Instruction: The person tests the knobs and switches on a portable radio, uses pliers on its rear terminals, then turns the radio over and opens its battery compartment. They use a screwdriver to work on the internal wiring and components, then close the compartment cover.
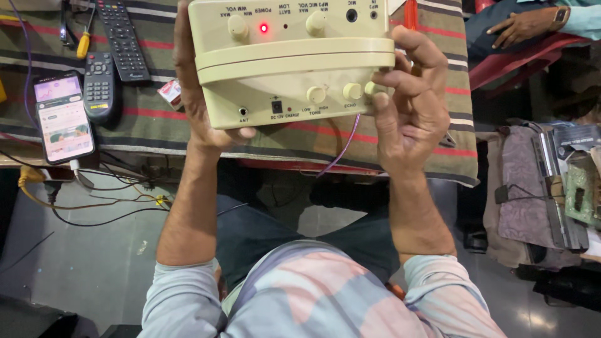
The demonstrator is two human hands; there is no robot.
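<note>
Top centre: left hand grips cream amplifier box from its side, steadying it so right hand fingers pinch its knob, red lamp lit.

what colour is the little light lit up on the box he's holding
Red: the small light glows red on the cream box, seen clearly in the head view.

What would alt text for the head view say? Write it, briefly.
A person's left hand and right hand hold up a cream-coloured amplifier box with knobs and a lit red light, above a striped cloth bearing two remote controls and a smartphone.
</note>
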